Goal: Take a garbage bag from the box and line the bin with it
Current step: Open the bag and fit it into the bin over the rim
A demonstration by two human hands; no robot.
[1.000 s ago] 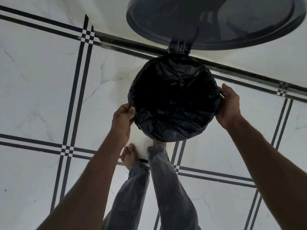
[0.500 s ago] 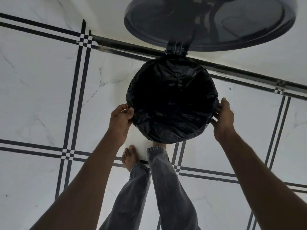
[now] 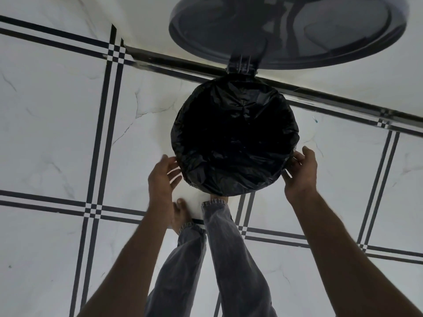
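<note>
Seen from above, a round pedal bin stands on the floor, its mouth covered by a black garbage bag whose edge is folded down over the rim. The bin's dark lid stands raised on its hinge at the back. My left hand hovers just off the bag's lower left edge, fingers spread and holding nothing. At the lower right side my right hand has its fingers stretched out against the bag's folded edge, thumb up. The bag box is not in view.
The floor is white marble tile with black line borders. A dark skirting strip runs along the wall behind the bin. My legs in grey jeans stand right before the bin, one bare foot tucked under its front.
My left hand has let go of the bag's edge and spread open. My right hand has slid down the right side of the rim and loosened. The bag stays over the rim.
</note>
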